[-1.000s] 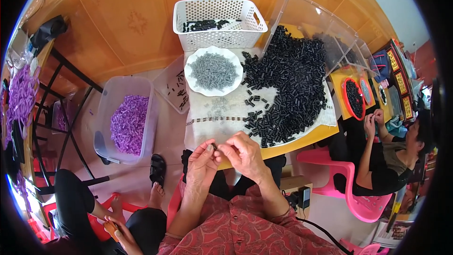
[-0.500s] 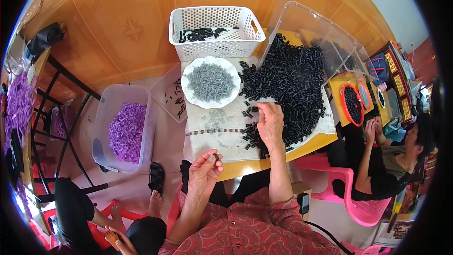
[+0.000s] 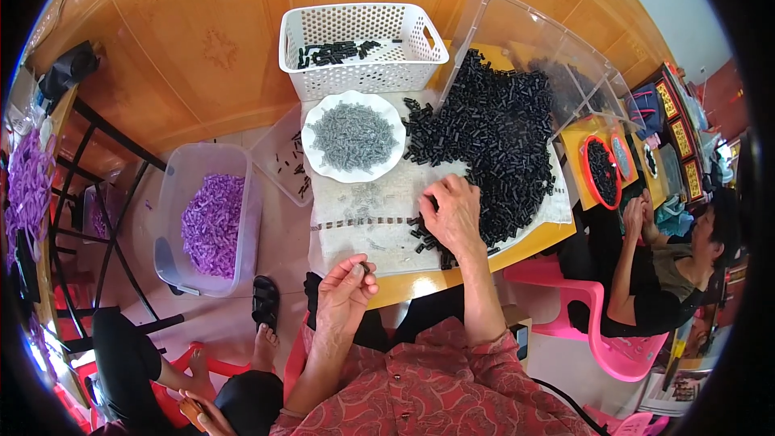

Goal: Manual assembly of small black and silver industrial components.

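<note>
Between left hand [image 3: 343, 295] fingertips, small dark piece [image 3: 365, 268], axis unclear.

No packages, labels, signs or screens show anywhere here.

Tiled room, daylight, low work table.

Floor [image 3: 186, 40] of glossy orange-brown tiles with a faint flower motif, bright from daylight at upper right. Yellow-topped table [image 3: 517, 252] partly under a white cloth [image 3: 363, 218]. Pink plastic chair [image 3: 613, 347] at lower right, just beside a seated person [image 3: 670, 266]. Black metal rack [image 3: 97, 210] stands at left. Another person's legs [image 3: 161, 371] at lower left; a black sandal [image 3: 265, 300] lies on the floor.
</note>
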The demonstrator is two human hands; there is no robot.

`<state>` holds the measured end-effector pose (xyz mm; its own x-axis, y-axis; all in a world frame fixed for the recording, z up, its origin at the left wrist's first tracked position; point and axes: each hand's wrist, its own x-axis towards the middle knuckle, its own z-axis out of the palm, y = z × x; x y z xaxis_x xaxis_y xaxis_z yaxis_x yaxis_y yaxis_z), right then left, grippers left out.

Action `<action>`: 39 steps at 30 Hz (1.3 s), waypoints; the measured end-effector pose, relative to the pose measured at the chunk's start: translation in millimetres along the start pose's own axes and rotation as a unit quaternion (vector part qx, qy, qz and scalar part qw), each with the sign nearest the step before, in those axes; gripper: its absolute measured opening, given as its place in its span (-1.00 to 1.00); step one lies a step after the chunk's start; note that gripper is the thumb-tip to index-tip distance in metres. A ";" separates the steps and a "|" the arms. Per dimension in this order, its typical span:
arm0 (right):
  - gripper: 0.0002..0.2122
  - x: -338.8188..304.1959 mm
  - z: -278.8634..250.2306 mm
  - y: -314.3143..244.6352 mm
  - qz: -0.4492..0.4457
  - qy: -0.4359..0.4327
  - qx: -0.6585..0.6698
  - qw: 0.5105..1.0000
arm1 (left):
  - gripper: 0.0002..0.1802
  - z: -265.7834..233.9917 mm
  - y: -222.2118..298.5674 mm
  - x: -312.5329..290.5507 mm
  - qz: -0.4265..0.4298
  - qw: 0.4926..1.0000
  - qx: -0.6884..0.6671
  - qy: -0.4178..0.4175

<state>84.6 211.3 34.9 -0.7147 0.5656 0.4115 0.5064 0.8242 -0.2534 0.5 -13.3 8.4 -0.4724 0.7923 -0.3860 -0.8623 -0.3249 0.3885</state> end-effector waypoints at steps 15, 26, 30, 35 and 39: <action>-0.87 -3.8 -28.2 34.1 0.076 0.077 0.110 0.988 | -0.76 -3.8 -2.9 -3.9 -0.002 1.000 0.008 -0.007; -0.82 -60.8 -93.2 13.6 0.179 -0.147 0.250 0.940 | -0.75 -4.6 -3.9 1.5 0.007 1.000 0.010 -0.026; -0.64 -89.4 -95.3 4.7 0.245 -0.275 0.209 0.906 | -0.75 -2.4 -5.7 -1.3 0.011 0.999 0.031 -0.014; -0.68 -99.8 -77.7 -18.0 0.236 -0.255 0.118 0.930 | -0.75 -0.2 -6.6 -3.1 0.010 0.999 0.041 -0.008; -0.71 -108.2 -63.8 -13.8 0.220 -0.224 0.160 0.936 | -0.75 -0.2 -6.1 -3.6 0.012 0.999 0.044 -0.007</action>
<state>185.7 137.0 49.7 -0.6371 0.7482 -0.1854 0.6810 0.4337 -0.5901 7.4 -14.3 7.2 -0.4902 0.7916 -0.3648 -0.8312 -0.2985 0.4691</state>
